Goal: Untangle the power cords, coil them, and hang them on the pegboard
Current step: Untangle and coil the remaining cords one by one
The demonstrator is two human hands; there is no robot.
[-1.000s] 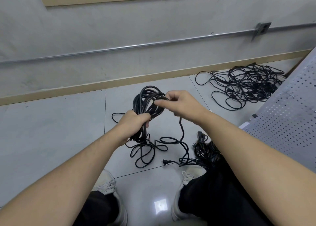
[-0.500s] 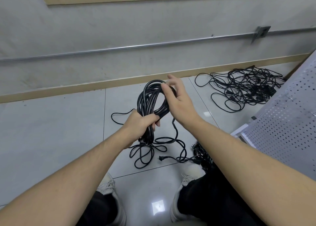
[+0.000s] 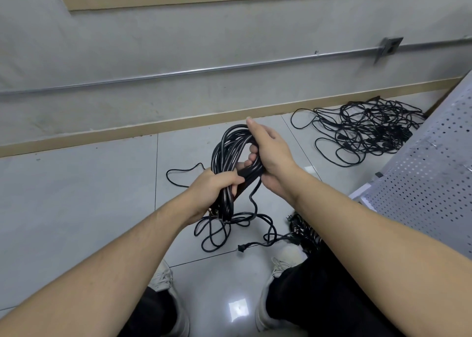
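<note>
Head view: the left hand [image 3: 213, 191] is a closed fist around the lower part of a coiled black power cord [image 3: 231, 153], forearm reaching up from lower left. The right hand [image 3: 270, 158] comes in from the right, its fingers [image 3: 251, 158] curled through the loop's opening and round the right-hand strands, thumb lying up along the top of the coil. The coil is held above the tiled floor [image 3: 76, 196]; its loose end trails down to a plug [image 3: 240, 248] by the shoes. A tangled cord pile [image 3: 367, 130] lies near the wall beside the pegboard [image 3: 429, 183]. Half a second ago the right hand lay flatter on the coil's top; now its fingers have wrapped through the loop.
</note>
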